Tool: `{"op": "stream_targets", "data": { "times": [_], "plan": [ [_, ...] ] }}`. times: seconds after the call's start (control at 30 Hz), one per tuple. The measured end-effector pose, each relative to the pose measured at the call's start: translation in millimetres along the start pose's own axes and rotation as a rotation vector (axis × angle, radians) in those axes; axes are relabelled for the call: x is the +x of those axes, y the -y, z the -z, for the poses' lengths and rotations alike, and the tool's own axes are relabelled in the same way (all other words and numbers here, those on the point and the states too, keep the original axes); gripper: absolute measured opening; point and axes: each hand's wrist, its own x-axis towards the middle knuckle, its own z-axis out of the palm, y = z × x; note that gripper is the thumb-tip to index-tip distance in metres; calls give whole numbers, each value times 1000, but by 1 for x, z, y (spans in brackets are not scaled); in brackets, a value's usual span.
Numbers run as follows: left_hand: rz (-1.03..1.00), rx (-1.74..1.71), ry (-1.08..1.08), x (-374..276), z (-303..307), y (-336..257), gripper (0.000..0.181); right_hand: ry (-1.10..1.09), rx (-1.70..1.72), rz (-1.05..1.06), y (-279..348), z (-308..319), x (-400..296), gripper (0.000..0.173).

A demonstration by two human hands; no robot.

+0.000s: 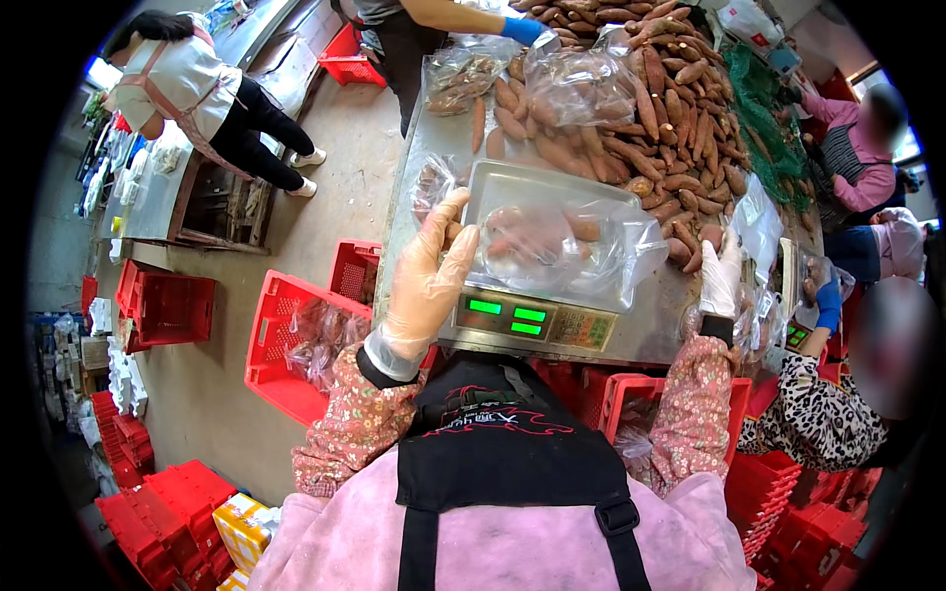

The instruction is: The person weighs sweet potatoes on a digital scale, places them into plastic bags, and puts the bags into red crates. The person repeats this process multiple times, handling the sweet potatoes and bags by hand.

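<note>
My left hand (pixel 425 288), in a thin clear glove, is raised at the left edge of a digital scale (pixel 536 318). Its thumb and index finger are apart; the other fingers are partly hidden. On the scale's metal tray (pixel 510 177) lies a clear plastic bag (pixel 621 244) with several sweet potatoes (pixel 528 236) in it. Three green displays are lit on the scale's front. At the right side of the table, my right hand (pixel 720 277), in a whitish glove, has its thumb and fingers around a sweet potato (pixel 712 235) at the pile's edge.
A large sweet potato pile (pixel 665 111) covers the table's far side. A co-worker's blue-gloved hand (pixel 523 31) touches a bag (pixel 580 85) there. Red crates (pixel 270 354) flank me, some holding bagged produce. Another co-worker's blue-gloved hand (pixel 828 303) is by a second scale (pixel 797 336).
</note>
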Motion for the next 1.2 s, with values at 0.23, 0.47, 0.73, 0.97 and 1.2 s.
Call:
{"op": "stream_targets", "data": {
  "times": [0.23,0.47,0.73,0.97,1.2],
  "plan": [
    [-218,434,-91,6,-11,-37,54,121,591,-247,157,27,-30,49],
    [-528,1022,146,30,-97,24,84,99,-315,187,144,-46,-86,47],
    [-167,158,3,48,-30,11,47,390,815,-277,177,-23,-50,9],
    [137,-575,134,58,-29,-28,45,552,1138,-342,189,-18,-35,13],
    [126,-410,307,31,-59,-35,50,843,1044,-251,219,-22,-51,18]
  ]
}}
